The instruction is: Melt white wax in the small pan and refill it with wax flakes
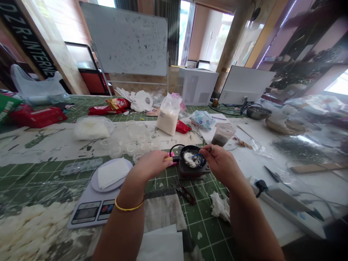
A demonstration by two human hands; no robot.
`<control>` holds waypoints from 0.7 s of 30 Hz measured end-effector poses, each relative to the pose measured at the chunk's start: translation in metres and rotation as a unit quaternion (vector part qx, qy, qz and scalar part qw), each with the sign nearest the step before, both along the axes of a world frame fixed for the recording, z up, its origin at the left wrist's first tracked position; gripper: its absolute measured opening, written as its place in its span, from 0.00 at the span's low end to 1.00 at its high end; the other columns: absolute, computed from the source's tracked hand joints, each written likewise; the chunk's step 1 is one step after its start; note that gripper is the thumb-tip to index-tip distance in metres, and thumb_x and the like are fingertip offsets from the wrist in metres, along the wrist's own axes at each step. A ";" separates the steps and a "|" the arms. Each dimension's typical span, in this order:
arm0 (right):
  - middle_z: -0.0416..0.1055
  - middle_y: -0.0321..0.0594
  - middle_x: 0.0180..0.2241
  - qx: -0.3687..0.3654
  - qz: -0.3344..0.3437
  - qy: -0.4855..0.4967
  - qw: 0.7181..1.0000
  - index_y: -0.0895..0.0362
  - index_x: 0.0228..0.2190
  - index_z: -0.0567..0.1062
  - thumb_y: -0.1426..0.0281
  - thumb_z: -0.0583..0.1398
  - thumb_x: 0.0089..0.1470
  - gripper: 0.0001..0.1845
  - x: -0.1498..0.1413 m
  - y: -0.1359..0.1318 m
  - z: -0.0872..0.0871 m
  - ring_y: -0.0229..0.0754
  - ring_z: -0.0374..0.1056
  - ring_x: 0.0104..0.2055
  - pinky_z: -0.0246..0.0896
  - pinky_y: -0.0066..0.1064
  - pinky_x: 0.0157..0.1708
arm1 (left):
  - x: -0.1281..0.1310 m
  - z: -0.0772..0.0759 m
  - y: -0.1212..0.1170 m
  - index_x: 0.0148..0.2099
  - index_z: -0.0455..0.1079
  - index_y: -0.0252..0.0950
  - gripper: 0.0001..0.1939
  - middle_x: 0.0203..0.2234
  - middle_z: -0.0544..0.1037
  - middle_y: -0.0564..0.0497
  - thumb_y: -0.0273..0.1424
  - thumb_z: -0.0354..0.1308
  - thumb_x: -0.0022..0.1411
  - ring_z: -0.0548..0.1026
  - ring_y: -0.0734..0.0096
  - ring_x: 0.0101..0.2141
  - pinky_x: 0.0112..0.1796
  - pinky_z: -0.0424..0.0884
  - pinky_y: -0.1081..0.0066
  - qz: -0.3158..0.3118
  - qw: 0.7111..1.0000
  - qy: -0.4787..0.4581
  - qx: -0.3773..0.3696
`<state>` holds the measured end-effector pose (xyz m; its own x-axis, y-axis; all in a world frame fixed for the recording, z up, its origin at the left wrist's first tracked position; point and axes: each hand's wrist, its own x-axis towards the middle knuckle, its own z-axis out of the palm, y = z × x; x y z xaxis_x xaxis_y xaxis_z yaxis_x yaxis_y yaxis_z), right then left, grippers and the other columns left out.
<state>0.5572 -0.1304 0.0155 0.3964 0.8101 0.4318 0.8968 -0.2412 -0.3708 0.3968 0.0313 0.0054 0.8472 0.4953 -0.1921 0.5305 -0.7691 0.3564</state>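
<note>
The left hand (152, 164) grasps the handle (176, 158) of the pan (190, 148); the right hand (217, 159) pinches a blue stick (196, 155), its tip at the white mass (189, 158) inside. The pan lies between both hands, on a burner (190, 174). The right fingers cover part of the stick. Snips (187, 195) lie on the burner's near side, with a tissue (219, 206) to the right and a scale (114, 194) to the left. Farther out are clear cups (132, 139), a tub (223, 135) and a bag (168, 117); a whiteboard (127, 40) stands at the rear.
</note>
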 end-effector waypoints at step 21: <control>0.72 0.38 0.27 -0.013 -0.011 0.005 1.000 0.56 0.29 0.72 0.64 0.51 0.56 0.12 0.000 -0.001 0.001 0.40 0.65 0.31 0.55 0.28 0.32 | 0.000 0.000 0.000 0.27 0.64 0.37 0.17 0.26 0.72 0.51 0.42 0.42 0.59 0.66 0.70 0.25 0.23 0.53 0.71 0.002 1.000 -0.001 -0.003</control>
